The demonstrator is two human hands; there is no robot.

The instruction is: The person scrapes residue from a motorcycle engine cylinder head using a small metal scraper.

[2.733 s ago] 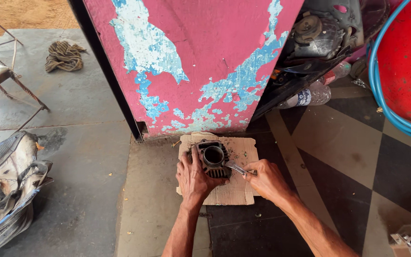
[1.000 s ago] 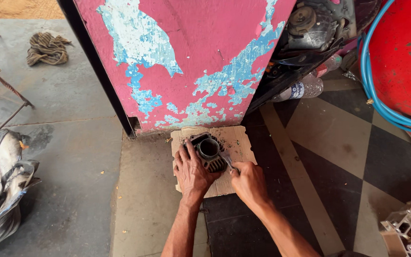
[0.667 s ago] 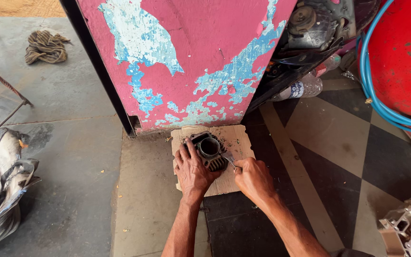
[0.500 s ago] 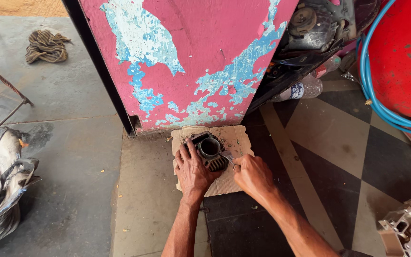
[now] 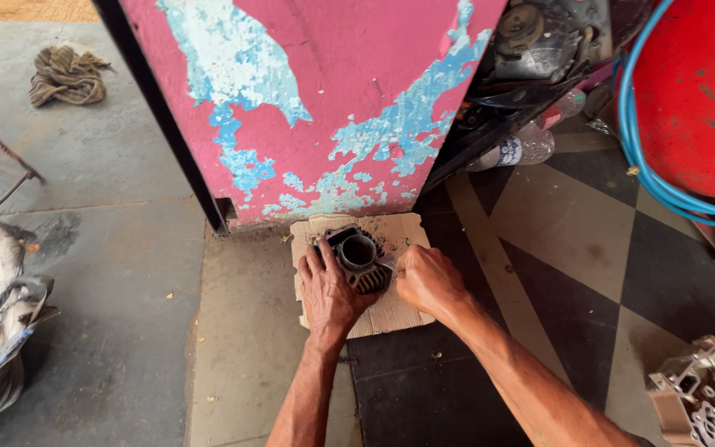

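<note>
Left hand [image 5: 330, 291] clamps the finned cylinder [image 5: 359, 262] on cardboard [image 5: 391, 310]; right hand [image 5: 428, 280] fisted around a thin tool; best keep that cylinder pinned flat

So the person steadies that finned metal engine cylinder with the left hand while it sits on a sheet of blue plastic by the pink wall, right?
Not quite. The head view shows the finned engine cylinder resting on a piece of brown cardboard, not blue plastic. The rest holds: the left hand steadies it, beside the pink wall.
</note>
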